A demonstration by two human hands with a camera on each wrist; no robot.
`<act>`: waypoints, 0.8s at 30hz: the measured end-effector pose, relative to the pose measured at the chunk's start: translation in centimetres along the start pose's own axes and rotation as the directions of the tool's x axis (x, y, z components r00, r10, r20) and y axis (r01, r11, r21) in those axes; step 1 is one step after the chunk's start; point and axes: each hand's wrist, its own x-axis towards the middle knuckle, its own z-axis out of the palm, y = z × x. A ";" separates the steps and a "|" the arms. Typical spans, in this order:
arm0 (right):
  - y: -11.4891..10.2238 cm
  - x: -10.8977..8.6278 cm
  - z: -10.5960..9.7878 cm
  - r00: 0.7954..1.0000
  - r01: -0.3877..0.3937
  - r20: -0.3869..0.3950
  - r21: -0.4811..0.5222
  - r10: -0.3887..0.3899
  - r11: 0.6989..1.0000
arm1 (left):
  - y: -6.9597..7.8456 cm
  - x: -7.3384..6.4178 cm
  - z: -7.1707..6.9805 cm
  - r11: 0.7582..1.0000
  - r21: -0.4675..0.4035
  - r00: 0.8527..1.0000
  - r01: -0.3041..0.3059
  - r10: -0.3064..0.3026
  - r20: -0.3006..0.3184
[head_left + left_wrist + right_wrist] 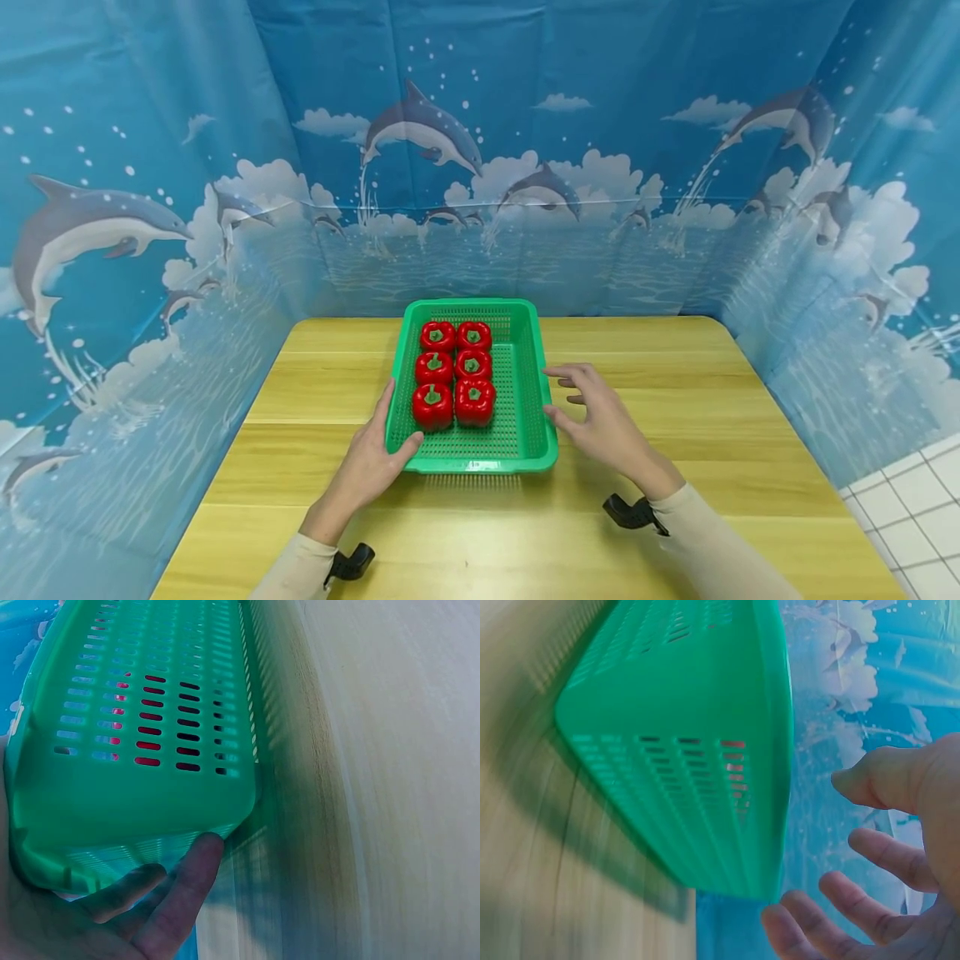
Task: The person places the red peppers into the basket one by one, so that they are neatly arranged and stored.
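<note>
A green perforated plastic basket (517,463) holds several red bell peppers (474,402) with green stems, set in two columns on its left side. My left hand (372,458) grips the basket's near left corner, thumb over the rim and fingers along the outer wall. In the left wrist view, fingers (184,900) lie against the outside of the basket (112,799). Beside the right rim is my right hand (600,417), its fingers spread and loosely bent. The right wrist view shows that hand (900,900) holding nothing, close to the basket's wall (682,705).
The basket is on a yellow wood-grain table (660,375), towards its far edge. A blue curtain with dolphins (465,83) surrounds the table at the back and sides. White tiles (911,508) show at the lower right. Each wrist wears a black device (628,511).
</note>
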 end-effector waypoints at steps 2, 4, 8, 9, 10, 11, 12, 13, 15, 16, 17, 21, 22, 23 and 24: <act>0.3 -0.4 -0.4 1.000 -0.005 -0.016 -0.013 0.005 1.000 | 0.0 0.0 0.0 1.000 -0.004 1.000 -0.001 0.001 0.000; 0.6 -0.9 -0.7 0.999 -0.015 -0.030 -0.022 0.014 1.000 | 0.0 0.0 0.0 1.000 -0.007 1.000 -0.002 0.002 0.002; 1.2 -1.7 -1.5 0.998 -0.043 -0.048 -0.028 0.042 0.999 | 0.0 0.0 0.0 1.000 -0.009 1.000 -0.002 0.002 0.002; 1.4 -1.9 -1.7 0.998 -0.050 -0.050 -0.026 0.048 0.998 | -0.1 0.0 0.0 1.000 -0.007 1.000 -0.002 0.002 0.002; 1.6 -2.0 -1.8 0.997 -0.056 -0.054 -0.029 0.054 0.998 | -0.1 0.0 0.0 1.000 -0.007 1.000 -0.003 0.003 0.000; 1.7 -2.2 -2.0 0.997 -0.062 -0.055 -0.031 0.060 0.998 | -0.1 0.0 0.0 1.000 -0.008 1.000 -0.004 0.004 0.000; 1.9 -2.4 -2.1 0.996 -0.068 -0.059 -0.036 0.066 0.997 | -0.2 0.1 0.0 1.000 -0.007 1.000 -0.004 0.004 -0.001; 2.1 -2.5 -2.2 0.996 -0.073 -0.062 -0.041 0.071 0.996 | -0.2 0.1 0.0 1.000 -0.007 1.000 -0.006 0.006 -0.001; 2.5 -2.9 -2.4 0.995 -0.082 -0.066 -0.048 0.079 0.995 | -0.3 0.1 0.0 1.000 -0.008 1.000 -0.009 0.009 -0.002; 2.7 -3.1 -2.4 0.994 -0.087 -0.068 -0.054 0.083 0.995 | -0.3 0.1 0.0 1.000 -0.008 1.000 -0.010 0.010 -0.002; 2.9 -3.2 -2.5 0.994 -0.092 -0.069 -0.059 0.088 0.994 | -0.3 0.1 0.0 1.000 -0.007 1.000 -0.011 0.011 -0.002; 3.7 -3.9 -2.8 0.991 -0.112 -0.077 -0.086 0.105 0.990 | -0.3 0.1 0.0 1.000 0.005 1.000 -0.013 0.013 -0.002; 3.9 -4.0 -2.9 0.991 -0.114 -0.081 -0.095 0.107 0.989 | -0.3 0.1 0.0 1.000 0.009 1.000 -0.013 0.013 -0.001; 4.1 -4.2 -3.1 0.991 -0.116 -0.084 -0.103 0.108 0.988 | -0.4 0.1 0.0 1.000 0.012 1.000 -0.012 0.012 0.001; 4.3 -4.3 -3.2 0.990 -0.118 -0.087 -0.111 0.109 0.987 | -0.4 0.1 0.0 1.000 0.014 1.000 -0.013 0.013 0.001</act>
